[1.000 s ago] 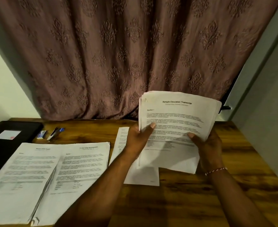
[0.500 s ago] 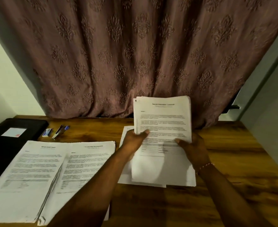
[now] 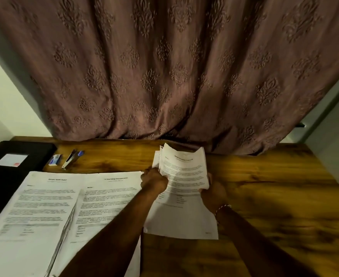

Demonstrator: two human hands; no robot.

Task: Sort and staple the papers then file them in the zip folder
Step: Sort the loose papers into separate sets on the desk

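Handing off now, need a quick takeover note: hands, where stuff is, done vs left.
Left hand and right hand both grip the transcript stack, held over loose sheets on the table.
Far-left pile and internship pile lie side by side.
Stapler and staple box lie by the black zip folder.
Done: sorting, mostly. Left: stapling, filing.

You've lowered the transcript stack (image 3: 184,172) toward the loose sheet (image 3: 180,222) on the table (image 3: 274,186), left hand (image 3: 154,180) and right hand (image 3: 212,191) following

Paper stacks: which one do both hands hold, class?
The rightmost stack, bent between left hand and right hand; the two stacks left of it lie flat on the table.
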